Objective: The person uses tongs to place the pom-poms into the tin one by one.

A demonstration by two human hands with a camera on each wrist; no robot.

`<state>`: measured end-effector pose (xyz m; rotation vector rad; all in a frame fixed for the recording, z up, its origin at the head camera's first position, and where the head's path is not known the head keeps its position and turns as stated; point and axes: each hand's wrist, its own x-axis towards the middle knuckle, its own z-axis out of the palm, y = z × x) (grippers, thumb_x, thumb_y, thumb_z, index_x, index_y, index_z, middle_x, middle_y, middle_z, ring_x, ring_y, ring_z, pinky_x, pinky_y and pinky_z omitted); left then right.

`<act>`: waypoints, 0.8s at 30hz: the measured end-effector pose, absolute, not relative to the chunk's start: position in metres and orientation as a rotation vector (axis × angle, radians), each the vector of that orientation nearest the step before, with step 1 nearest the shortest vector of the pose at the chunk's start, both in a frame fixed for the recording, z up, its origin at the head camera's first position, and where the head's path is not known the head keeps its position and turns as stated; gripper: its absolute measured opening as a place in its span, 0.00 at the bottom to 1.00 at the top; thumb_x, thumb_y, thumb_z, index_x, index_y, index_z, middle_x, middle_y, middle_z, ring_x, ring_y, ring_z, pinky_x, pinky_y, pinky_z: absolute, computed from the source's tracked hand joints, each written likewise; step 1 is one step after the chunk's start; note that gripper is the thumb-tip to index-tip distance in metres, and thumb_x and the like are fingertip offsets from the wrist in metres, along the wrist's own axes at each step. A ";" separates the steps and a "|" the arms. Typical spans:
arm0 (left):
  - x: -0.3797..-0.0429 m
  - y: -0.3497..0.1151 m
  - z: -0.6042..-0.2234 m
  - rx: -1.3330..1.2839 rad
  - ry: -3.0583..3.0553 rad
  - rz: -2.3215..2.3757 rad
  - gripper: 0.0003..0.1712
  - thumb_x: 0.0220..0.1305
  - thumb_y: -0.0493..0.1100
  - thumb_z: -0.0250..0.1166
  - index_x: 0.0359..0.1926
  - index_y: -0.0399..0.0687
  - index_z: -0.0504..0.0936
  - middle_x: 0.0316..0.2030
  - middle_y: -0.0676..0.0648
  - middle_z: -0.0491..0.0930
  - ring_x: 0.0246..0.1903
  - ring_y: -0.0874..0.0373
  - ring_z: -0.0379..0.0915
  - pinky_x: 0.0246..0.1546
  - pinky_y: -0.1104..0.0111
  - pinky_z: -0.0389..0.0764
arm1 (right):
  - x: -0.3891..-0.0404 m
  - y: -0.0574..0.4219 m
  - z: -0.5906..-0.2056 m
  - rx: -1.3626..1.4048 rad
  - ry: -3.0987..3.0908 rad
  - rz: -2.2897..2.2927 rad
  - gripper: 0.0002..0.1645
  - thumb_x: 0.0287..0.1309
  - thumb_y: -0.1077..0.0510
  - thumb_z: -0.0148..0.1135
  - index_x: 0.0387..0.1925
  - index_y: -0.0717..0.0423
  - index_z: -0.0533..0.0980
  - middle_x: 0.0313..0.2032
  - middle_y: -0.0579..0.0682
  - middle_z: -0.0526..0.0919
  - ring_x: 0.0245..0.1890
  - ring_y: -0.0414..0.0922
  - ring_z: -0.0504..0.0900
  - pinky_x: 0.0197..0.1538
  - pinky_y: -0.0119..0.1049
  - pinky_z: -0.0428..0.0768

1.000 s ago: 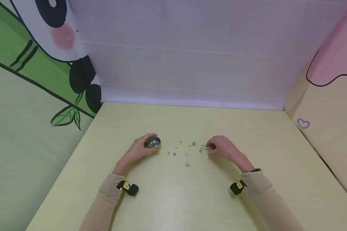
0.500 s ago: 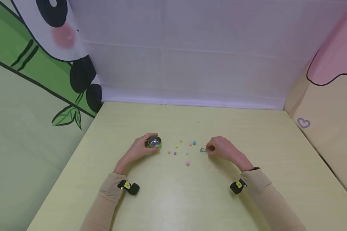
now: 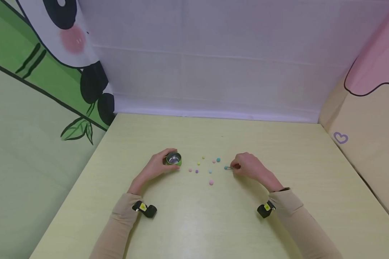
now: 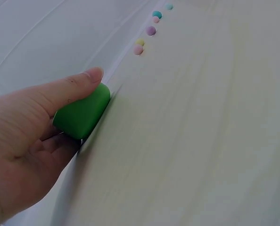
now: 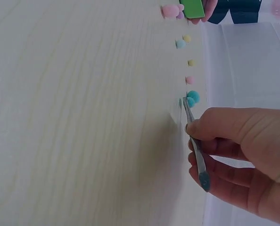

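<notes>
On the table's left half my left hand (image 3: pixel 155 166) grips a small round cup (image 3: pixel 174 158), green outside with a shiny metal inside, thumb and fingers on opposite sides. The left wrist view shows the cup's green wall (image 4: pixel 86 113) under the thumb. My right hand (image 3: pixel 250 167) pinches metal tweezers (image 5: pixel 196 155) between thumb and fingers. In the head view their tips meet a small blue ball (image 3: pixel 225 168); whether it is off the table I cannot tell. A larger teal ball (image 3: pixel 218 160) lies just beyond the tips.
Several small balls lie between the hands, among them a yellow ball (image 3: pixel 199 163), a purple ball (image 3: pixel 196 171), a light blue ball (image 3: pixel 210 172) and a larger pink ball (image 3: pixel 211 182). A pale cloth backdrop (image 3: pixel 214 82) rises behind the table (image 3: pixel 194 223).
The tweezers' tips have come down around the small blue ball and drawn together on it. My left hand stays in place with the cup.
</notes>
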<state>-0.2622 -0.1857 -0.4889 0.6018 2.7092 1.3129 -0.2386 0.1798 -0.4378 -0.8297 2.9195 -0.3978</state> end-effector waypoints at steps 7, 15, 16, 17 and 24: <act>-0.261 -0.187 -0.487 0.602 2.710 1.314 0.43 0.52 0.47 0.77 0.67 0.43 0.70 0.60 0.37 0.78 0.59 0.42 0.75 0.62 0.49 0.76 | -0.237 0.173 -0.430 -0.890 2.983 -0.398 0.05 0.55 0.67 0.66 0.29 0.56 0.84 0.26 0.47 0.79 0.28 0.40 0.67 0.31 0.30 0.63; -0.259 -0.189 -0.484 0.584 2.698 1.320 0.43 0.52 0.46 0.77 0.68 0.42 0.70 0.62 0.37 0.77 0.61 0.41 0.74 0.64 0.49 0.74 | -0.246 0.152 -0.419 -0.977 2.950 -0.385 0.04 0.56 0.65 0.67 0.31 0.56 0.85 0.26 0.47 0.79 0.27 0.39 0.68 0.29 0.28 0.63; -0.259 -0.190 -0.484 0.584 2.700 1.318 0.44 0.52 0.46 0.77 0.68 0.42 0.70 0.62 0.37 0.77 0.61 0.41 0.73 0.64 0.49 0.74 | -0.248 0.149 -0.417 -0.982 2.947 -0.387 0.04 0.56 0.65 0.67 0.31 0.56 0.86 0.27 0.47 0.80 0.27 0.39 0.68 0.29 0.28 0.63; -0.259 -0.191 -0.485 0.587 2.703 1.313 0.44 0.52 0.46 0.77 0.68 0.42 0.70 0.62 0.37 0.77 0.61 0.40 0.73 0.65 0.49 0.74 | -0.249 0.146 -0.415 -0.987 2.942 -0.390 0.04 0.56 0.65 0.66 0.32 0.56 0.86 0.27 0.47 0.81 0.27 0.39 0.68 0.29 0.28 0.63; -0.261 -0.190 -0.486 0.601 2.689 1.325 0.44 0.51 0.46 0.78 0.68 0.43 0.70 0.62 0.37 0.76 0.62 0.41 0.73 0.66 0.49 0.73 | -0.258 0.126 -0.408 -1.036 2.916 -0.402 0.07 0.54 0.66 0.65 0.33 0.56 0.87 0.29 0.47 0.83 0.27 0.39 0.71 0.28 0.27 0.66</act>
